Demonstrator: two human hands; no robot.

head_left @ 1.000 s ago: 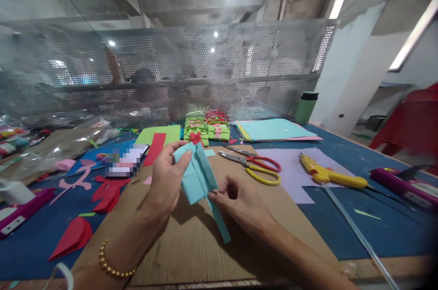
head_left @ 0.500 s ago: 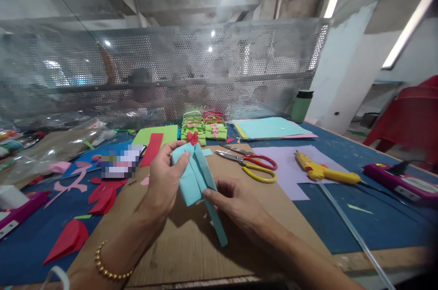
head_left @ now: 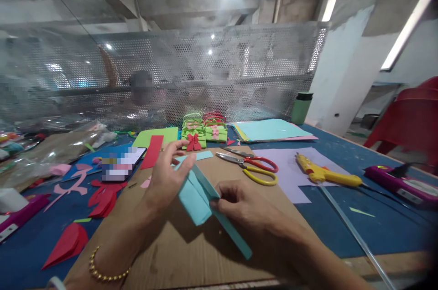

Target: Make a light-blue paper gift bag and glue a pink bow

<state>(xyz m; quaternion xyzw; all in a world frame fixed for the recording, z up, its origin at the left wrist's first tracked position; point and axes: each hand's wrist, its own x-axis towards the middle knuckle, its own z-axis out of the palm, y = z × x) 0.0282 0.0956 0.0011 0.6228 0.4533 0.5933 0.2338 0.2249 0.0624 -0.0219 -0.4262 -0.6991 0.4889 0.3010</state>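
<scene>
A folded light-blue paper packet (head_left: 195, 203) is held tilted above the brown board, with a long paper strip (head_left: 236, 235) of the same colour running across it. My left hand (head_left: 171, 171) grips the packet's upper end, its thumb near the top of the strip and its forefinger raised. My right hand (head_left: 236, 199) pinches the strip between thumb and fingers at the packet's right edge. The strip's lower end hangs out past that edge. My palms hide part of the paper. Another light-blue piece (head_left: 204, 156) shows just behind the packet.
Scissors (head_left: 251, 162) lie right of my hands, near a yellow glue gun (head_left: 325, 175) with a clear stick. Behind are green paper bags (head_left: 216, 133) with bows and stacked coloured sheets (head_left: 273, 129). Left lie a phone (head_left: 125, 164) and red paper pieces (head_left: 66, 244).
The packet has tilted further and its lower end has come down. My left fingers have lifted and shifted on its top. The strip's free end has swung right with my right hand.
</scene>
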